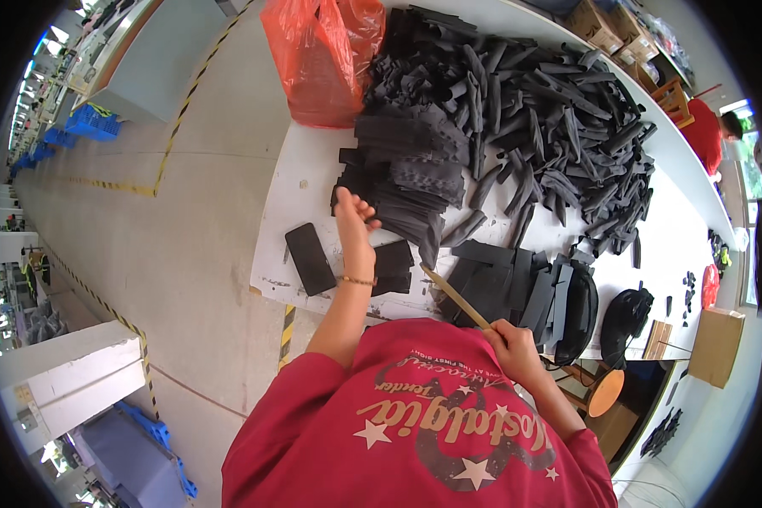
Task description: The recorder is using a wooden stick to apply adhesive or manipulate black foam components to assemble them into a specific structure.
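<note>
My right hand is closed around one end of a flat wooden stick. The stick's other end points up and left, touching or very near the lower tip of a black fabric strip. My left hand is at the left edge of a layered stack of black fabric pieces. Its fingers are apart and slightly curled, with nothing visible in them. Beside the left wrist lie small black flat pieces, partly covered by my forearm. To their left is a black rectangular object resembling a phone.
A large heap of rolled black strips covers the far part of the white table. An orange-red plastic bag stands at the far left. Flat black panels and a black curved piece lie near my right hand. A person in red is at far right.
</note>
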A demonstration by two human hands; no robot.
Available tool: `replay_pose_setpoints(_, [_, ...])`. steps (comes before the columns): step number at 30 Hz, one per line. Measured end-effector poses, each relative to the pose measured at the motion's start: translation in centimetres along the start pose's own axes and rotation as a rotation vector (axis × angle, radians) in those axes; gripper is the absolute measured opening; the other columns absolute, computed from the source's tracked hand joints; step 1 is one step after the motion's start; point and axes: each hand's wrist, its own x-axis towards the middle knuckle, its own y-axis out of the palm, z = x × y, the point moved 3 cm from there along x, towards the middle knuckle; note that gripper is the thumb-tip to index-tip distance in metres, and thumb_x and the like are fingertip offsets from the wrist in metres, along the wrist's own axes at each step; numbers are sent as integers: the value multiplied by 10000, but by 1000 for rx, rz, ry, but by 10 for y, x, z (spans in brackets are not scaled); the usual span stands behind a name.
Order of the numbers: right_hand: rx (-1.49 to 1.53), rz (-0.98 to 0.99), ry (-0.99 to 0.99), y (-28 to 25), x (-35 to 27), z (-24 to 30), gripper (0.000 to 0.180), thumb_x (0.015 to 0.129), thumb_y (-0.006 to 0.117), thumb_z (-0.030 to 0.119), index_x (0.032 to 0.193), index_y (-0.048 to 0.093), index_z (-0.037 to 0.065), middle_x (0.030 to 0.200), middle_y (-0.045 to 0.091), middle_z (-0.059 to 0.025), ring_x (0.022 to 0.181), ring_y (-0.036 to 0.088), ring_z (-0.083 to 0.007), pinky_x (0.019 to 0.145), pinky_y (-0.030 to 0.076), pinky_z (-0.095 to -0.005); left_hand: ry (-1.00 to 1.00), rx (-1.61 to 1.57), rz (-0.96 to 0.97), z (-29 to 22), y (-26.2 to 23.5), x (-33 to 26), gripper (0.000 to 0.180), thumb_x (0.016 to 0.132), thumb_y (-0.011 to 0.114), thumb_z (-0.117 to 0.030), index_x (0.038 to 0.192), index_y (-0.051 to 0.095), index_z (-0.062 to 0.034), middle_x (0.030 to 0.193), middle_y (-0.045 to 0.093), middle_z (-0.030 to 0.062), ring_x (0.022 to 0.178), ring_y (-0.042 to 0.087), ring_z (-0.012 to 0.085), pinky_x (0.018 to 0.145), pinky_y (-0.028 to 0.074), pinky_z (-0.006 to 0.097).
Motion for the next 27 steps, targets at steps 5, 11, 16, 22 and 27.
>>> replay_pose_setpoints(5, [-8, 33, 41, -3, 5, -7, 163, 896, 609, 148, 898, 610, -15, 655, 574, -216, 570, 595, -335, 548, 459, -370, -560, 131, 270, 49, 38, -61, 392, 950, 523, -454, 890, 561, -69, 617, 492, 1, 552, 527, 152, 610, 469, 336])
replay_pose_setpoints(11, [-181, 323, -78, 1, -19, -39, 156, 899, 607, 159, 897, 625, 4, 690, 610, -205, 571, 596, -300, 562, 464, -361, -223, -478, 588, 36, 21, 76, 310, 969, 522, -355, 803, 529, -93, 556, 368, -25, 460, 327, 95, 473, 313, 254])
replay_pose_setpoints(16, [198, -120, 45, -22, 24, -21, 246, 810, 740, 127, 949, 573, 12, 669, 514, 5, 602, 449, -48, 544, 400, -228, -407, -520, 328, 39, 67, 26, 305, 983, 504, -317, 771, 518, -98, 600, 437, 7, 532, 416, 126, 530, 396, 287])
replay_pose_setpoints(22, [456, -174, -307, 35, 115, 1, 184, 805, 704, 18, 946, 586, 26, 751, 517, -22, 622, 472, -80, 548, 379, -232, -602, -322, 268, 94, 73, -27, 239, 932, 534, -180, 723, 504, -67, 574, 446, 36, 503, 450, 169, 512, 450, 338])
replay_pose_setpoints(27, [1047, 243, -44, 26, 90, 37, 105, 859, 676, 38, 922, 593, 29, 693, 493, 53, 645, 447, -13, 546, 339, -177, -360, -566, 130, 68, 23, 34, 308, 1004, 447, -290, 755, 494, -117, 554, 386, -44, 459, 361, 81, 459, 353, 249])
